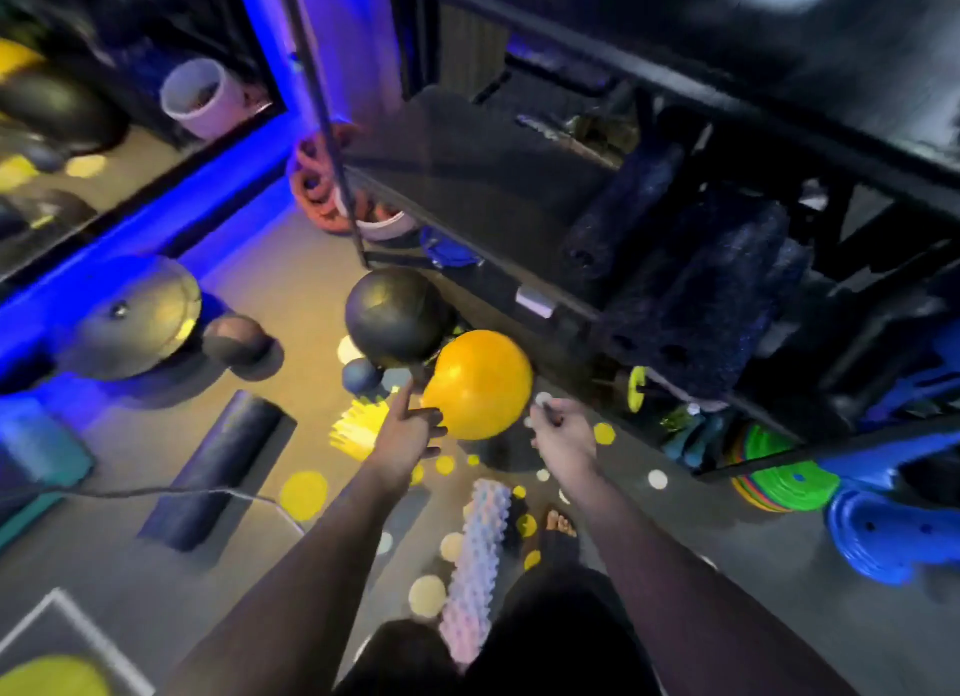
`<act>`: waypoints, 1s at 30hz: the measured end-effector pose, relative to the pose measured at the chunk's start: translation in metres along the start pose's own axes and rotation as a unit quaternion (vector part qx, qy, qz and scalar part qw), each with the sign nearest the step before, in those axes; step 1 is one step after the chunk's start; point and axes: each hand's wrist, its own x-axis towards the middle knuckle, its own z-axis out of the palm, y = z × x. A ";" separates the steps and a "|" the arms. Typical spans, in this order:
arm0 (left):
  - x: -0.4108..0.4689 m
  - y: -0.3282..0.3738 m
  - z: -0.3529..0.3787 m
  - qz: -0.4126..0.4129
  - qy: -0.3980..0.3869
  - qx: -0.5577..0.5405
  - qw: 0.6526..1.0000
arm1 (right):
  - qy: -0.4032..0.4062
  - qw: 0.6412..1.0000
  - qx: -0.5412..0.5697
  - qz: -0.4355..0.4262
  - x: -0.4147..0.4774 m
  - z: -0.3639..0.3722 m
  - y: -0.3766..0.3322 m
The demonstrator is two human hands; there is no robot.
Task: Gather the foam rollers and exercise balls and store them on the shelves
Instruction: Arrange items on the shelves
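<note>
Yellow exercise ball [480, 383] is low down by the front of the shelf rack [467, 248], btw your two hands. Can't tell if it's on the floor or lifted. It looks light, soft & bouncy w/ smooth, slippy skin, so I think one hand won't do. Put a flat palm on each side, at the fat middle, & squeeze a bit.

Your left hand [410, 430] is open, fingers straight, tips touching the ball's left side. Your right hand [558, 430] is just beside the ball's right side w/ fingers curled. Too blurry to tell if it holds anything.

Count on the floor:
- 4 balls: yellow, big black ball [395, 316], small blue ball [361, 375], dark ball [236, 339].
- 2 rollers: smooth dark foam roller [218, 469], bumpy pale foam roller [475, 560].

On the shelf: approx 2 dark rollers [623, 217], hard to count.
</note>
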 end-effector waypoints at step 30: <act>-0.030 -0.120 -0.366 -0.020 0.090 0.105 0.990 | -0.168 0.982 -0.066 0.064 -0.233 0.296 0.007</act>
